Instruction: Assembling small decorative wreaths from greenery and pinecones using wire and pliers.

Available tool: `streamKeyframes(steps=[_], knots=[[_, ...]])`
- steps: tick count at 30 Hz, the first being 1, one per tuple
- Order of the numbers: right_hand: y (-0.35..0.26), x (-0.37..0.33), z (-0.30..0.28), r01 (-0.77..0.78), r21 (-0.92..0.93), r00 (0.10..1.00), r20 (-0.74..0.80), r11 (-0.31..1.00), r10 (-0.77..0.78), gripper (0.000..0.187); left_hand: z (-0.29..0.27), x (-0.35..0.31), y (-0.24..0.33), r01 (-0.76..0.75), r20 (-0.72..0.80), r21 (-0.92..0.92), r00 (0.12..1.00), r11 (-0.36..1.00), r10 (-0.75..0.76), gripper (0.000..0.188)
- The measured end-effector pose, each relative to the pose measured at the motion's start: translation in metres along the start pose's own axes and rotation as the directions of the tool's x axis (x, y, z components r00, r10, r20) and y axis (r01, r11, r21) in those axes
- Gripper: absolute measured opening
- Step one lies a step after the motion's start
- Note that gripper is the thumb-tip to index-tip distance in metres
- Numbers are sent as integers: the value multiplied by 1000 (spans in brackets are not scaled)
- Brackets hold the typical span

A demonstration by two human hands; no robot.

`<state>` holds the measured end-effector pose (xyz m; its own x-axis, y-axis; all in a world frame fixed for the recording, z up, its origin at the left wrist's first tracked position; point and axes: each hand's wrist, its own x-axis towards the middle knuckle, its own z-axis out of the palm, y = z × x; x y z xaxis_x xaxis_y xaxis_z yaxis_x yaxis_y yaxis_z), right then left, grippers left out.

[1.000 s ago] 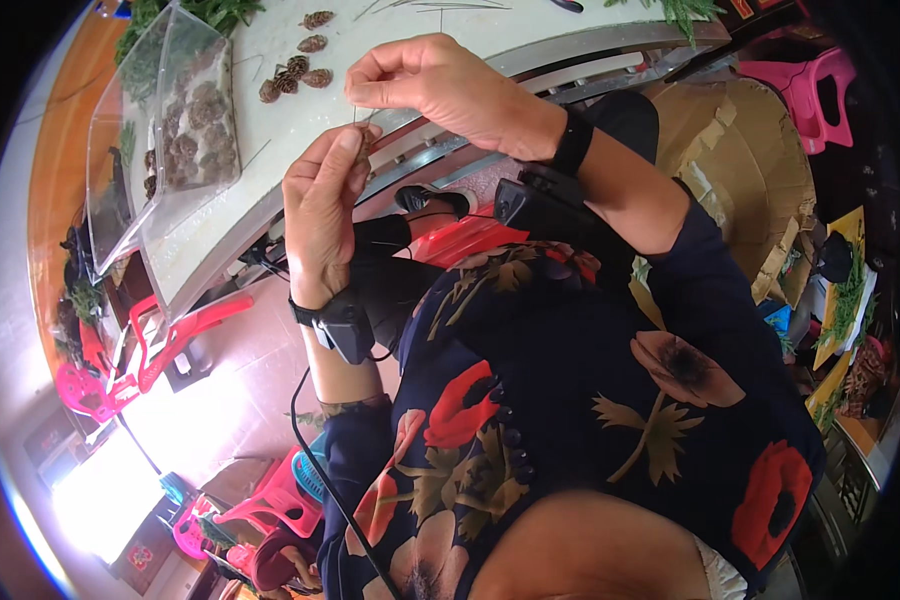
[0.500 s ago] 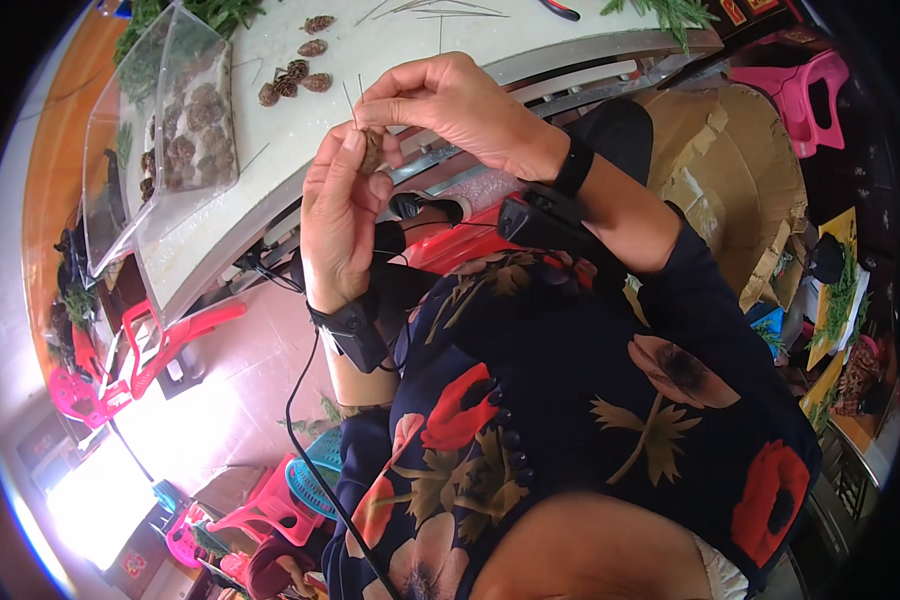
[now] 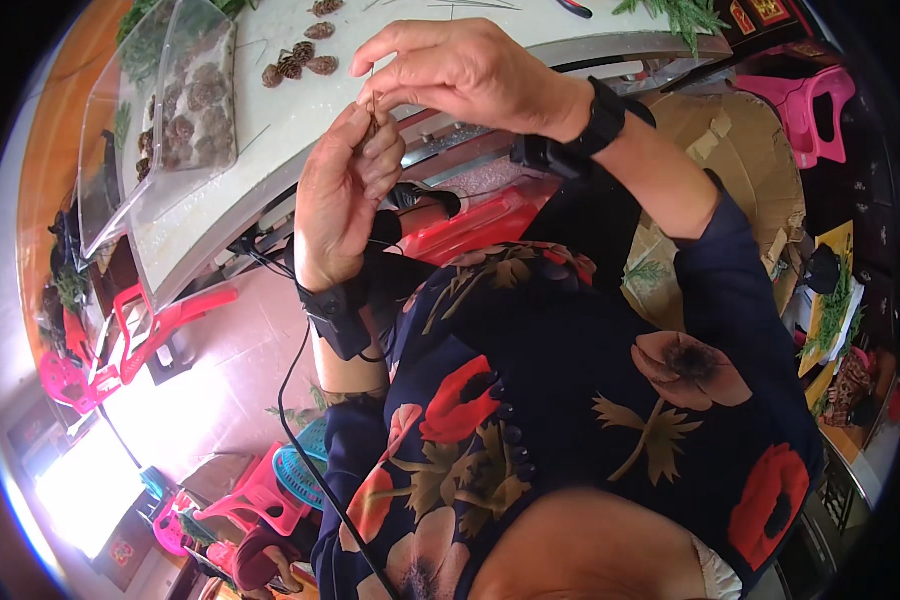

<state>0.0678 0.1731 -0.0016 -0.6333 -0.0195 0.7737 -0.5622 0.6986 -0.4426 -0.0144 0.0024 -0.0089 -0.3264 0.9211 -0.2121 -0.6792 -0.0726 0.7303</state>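
Observation:
Over the near edge of the white table (image 3: 270,130), my left hand (image 3: 335,205) is closed round a small brown pine cone (image 3: 374,124), which its fingers mostly hide. Just above, my right hand (image 3: 470,75) pinches a thin wire (image 3: 373,88) that rises from the cone. The fingertips of both hands nearly meet there. Several loose pine cones (image 3: 292,64) lie on the tabletop beyond my left hand.
A clear plastic box (image 3: 100,190) with more cones stands at the left. Thin wires (image 3: 460,4) and green sprigs (image 3: 685,22) lie at the far side. Flattened cardboard (image 3: 750,150) and a pink stool (image 3: 815,110) are on the right.
Both hands have moved slightly away from me. My right hand has turned, its fingers now above the wire. The cone, plainly visible before, is now mostly covered, and the two wire ends no longer show apart.

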Motion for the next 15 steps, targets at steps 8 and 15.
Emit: streamKeyframes(steps=[8, 15], knots=[[-18, 18, -25, 152, -335, 902, 433, 930, 9, 19, -3, -2, 11, 123, 60, 7, 991, 992, -123, 20], [3, -2, -11, 71, 103, 985, 150, 992, -86, 19, 0, 2, 16, 187, -5, 146, 982, 971, -188, 21]])
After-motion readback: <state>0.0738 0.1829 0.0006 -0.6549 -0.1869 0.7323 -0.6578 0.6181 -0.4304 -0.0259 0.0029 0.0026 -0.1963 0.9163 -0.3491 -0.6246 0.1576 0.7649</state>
